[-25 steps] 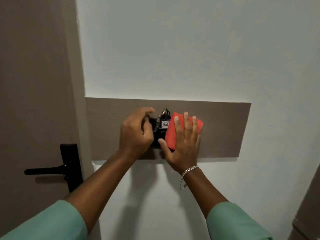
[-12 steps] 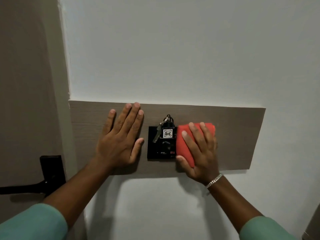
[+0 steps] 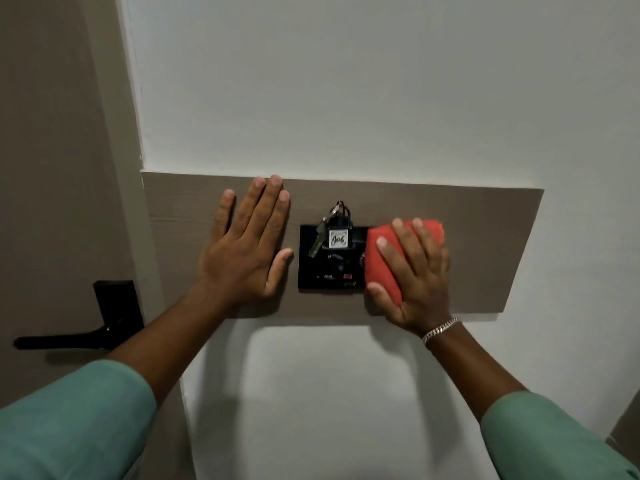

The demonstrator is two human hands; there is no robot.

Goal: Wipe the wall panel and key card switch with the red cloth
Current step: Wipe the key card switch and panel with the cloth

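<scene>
While the left hand (image 3: 247,251) is lying flat and empty on the wall panel (image 3: 491,244), fingers spread and pointing up, the right hand (image 3: 414,271) is pressing the red cloth (image 3: 381,261) against the same panel; its fingers are splayed over the folded cloth, pinning it to the surface rather than clenching it. The cloth is sitting just right of the key card switch (image 3: 330,268), its left edge overlapping the black plate's right side; the left hand's thumb is resting just beside the plate's left edge, apart from it. A key fob (image 3: 338,237) with a white tag is standing in the switch's slot, and a metal key (image 3: 317,242) is hanging down at its left — both are dangling from a ring at the top. A silver bracelet (image 3: 440,330) is circling the right wrist; green sleeves (image 3: 69,424) are covering both forearms. At the far left a black door handle (image 3: 69,339) is jutting from the brown door; the white wall (image 3: 346,81) is surrounding the panel above and below.
</scene>
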